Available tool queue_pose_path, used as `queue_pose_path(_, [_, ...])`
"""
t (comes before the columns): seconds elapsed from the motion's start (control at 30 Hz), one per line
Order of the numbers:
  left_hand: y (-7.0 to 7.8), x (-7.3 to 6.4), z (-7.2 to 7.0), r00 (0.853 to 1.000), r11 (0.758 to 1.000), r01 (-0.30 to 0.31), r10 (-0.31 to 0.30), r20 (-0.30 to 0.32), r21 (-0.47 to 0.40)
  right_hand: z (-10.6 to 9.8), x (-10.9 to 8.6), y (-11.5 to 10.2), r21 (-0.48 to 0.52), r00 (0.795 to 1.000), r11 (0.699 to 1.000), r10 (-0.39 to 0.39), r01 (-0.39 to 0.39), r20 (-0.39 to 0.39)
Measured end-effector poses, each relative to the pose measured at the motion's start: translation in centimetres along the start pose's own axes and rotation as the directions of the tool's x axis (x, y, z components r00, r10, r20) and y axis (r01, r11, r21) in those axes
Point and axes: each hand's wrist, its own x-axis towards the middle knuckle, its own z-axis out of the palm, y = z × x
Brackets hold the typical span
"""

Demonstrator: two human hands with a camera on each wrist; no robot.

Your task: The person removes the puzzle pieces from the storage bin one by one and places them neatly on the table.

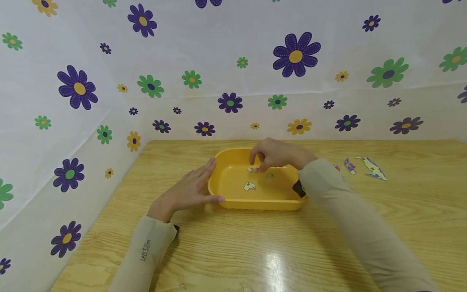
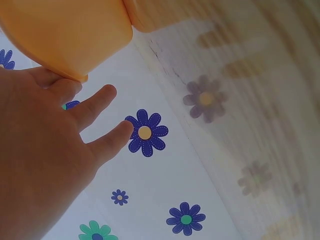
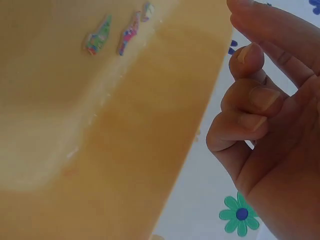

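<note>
Touching the left end of a yellow tray [image 1: 260,205] with the left grip [image 1: 186,190], in straight, spread fingers, by the near-left corner with the thumb. Reaching over the tray's far side with the right grip [image 1: 277,153], at bent index and thumb with tips apart. Lying just beneath those tips: small pale piece [image 1: 250,170], pink piece [image 1: 257,170]; slightly right of them, green piece [image 1: 269,175]. Nearer the body than the right grip, well right of the left: larger pale piece [image 1: 249,186]. Seen on the wooden desk [image 1: 226,251], well right of the right grip: multicoloured piece [image 1: 349,166], long pale piece [image 1: 372,168].
</note>
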Motion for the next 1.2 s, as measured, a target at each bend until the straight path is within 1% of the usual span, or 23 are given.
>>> queue_pose_path(0.17, [0.0, 0.0, 0.0, 1.0, 1.0, 0.001, -0.001, 0.002, 0.004, 0.8, 0.7, 0.0, -0.03, 0.998, 1.0, 0.002, 0.0, 0.064])
queue_pose_path(0.23, [-0.1, 0.0, 0.0, 1.0, 1.0, 0.002, -0.002, 0.002, 0.005, 1.1, 0.9, -0.2, -0.038, 0.995, 0.999, 0.025, -0.022, 0.095])
queue_pose_path(0.3, [-0.1, 0.0, 0.0, 1.0, 1.0, 0.002, -0.002, 0.001, 0.006, 1.4, 1.1, -0.4, -0.032, 0.989, 0.998, 0.064, -0.06, 0.135])
queue_pose_path(0.43, [0.0, 0.1, 0.0, 1.0, 1.0, -0.004, 0.004, -0.002, 0.008, 1.9, 1.4, -0.7, -0.051, 0.98, 0.995, 0.098, -0.09, 0.174])
queue_pose_path(0.6, [0.0, 0.2, 0.1, 1.0, 1.0, -0.005, 0.005, 0.002, 0.011, 2.5, 1.6, -0.7, -0.095, 0.981, 0.993, 0.085, -0.07, 0.174])
queue_pose_path(0.7, [0.0, 0.2, 0.1, 1.0, 1.0, -0.001, 0.001, 0.003, 0.014, 2.8, 1.7, -0.6, -0.118, 0.977, 0.99, 0.104, -0.084, 0.183])
queue_pose_path(0.83, [-0.1, 0.2, 0.1, 1.0, 1.0, 0.002, -0.002, 0.006, 0.011, 3.2, 1.9, -0.5, -0.105, 0.97, 0.988, 0.13, -0.11, 0.205])
queue_pose_path(0.93, [-0.1, 0.2, 0.0, 1.0, 1.0, 0.0, 0.0, 0.005, 0.004, 3.2, 1.9, -0.4, -0.098, 0.972, 0.99, 0.116, -0.098, 0.206])
queue_pose_path(1.07, [-0.2, 0.2, 0.0, 1.0, 1.0, -0.001, 0.001, 0.002, 0.006, 3.3, 1.9, -0.4, -0.119, 0.976, 0.991, 0.084, -0.06, 0.202])
queue_pose_path(1.2, [-0.2, 0.1, 0.0, 1.0, 1.0, 0.0, 0.0, 0.0, 0.008, 3.5, 2.0, -0.5, -0.135, 0.974, 0.988, 0.099, -0.072, 0.205])
